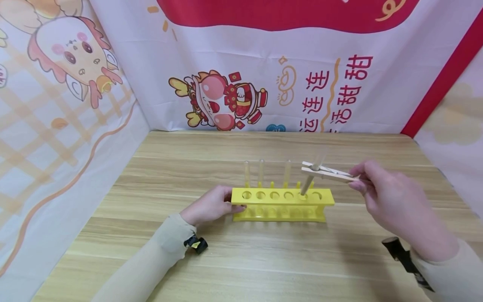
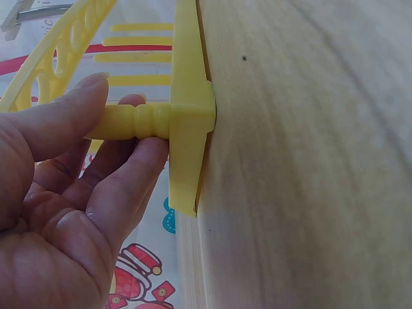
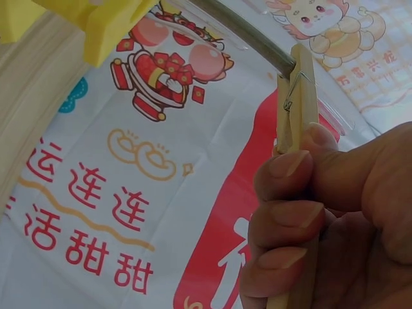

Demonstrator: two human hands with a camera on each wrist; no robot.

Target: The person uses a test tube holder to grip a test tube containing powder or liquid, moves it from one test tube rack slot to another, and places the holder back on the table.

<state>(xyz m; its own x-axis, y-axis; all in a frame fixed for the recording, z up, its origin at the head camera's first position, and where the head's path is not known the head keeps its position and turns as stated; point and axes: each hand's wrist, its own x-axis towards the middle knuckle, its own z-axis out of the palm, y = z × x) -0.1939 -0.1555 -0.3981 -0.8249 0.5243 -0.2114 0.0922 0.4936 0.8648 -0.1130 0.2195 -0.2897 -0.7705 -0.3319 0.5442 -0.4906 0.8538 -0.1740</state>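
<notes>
Pinching side: my feed had the right hand (image 1: 392,205) with thumb and fingers curled tight on the handle end of a wooden clamp (image 3: 309,93), nothing else in them.
Tube in the clamp: a test tube (image 1: 307,184), clear up top, murky grey-brown lower down, sat left of those fingers, at the clamp's far end. Long axis tilted, top leaning right, bottom end at the yellow rack's (image 1: 264,203) fifth hole from the left. Couldn't tell if the tip was inside or just above it.
Nearer hand: right, easily.
Steadying side: the left hand (image 1: 213,205) had thumb and fingers wrapped round the rack's ridged left end post (image 2: 151,121).
Pegs out back: three clear tubes (image 1: 288,172) stood on them, rounded ends up.
Materials, fwiw: rack looked like smooth, glossy plastic, clamp was pale wood with a thin metal spring (image 3: 293,93), surface (image 1: 181,167) had streaky wood grain, and the cloth (image 1: 249,46) behind was creased and cartoon-printed.
</notes>
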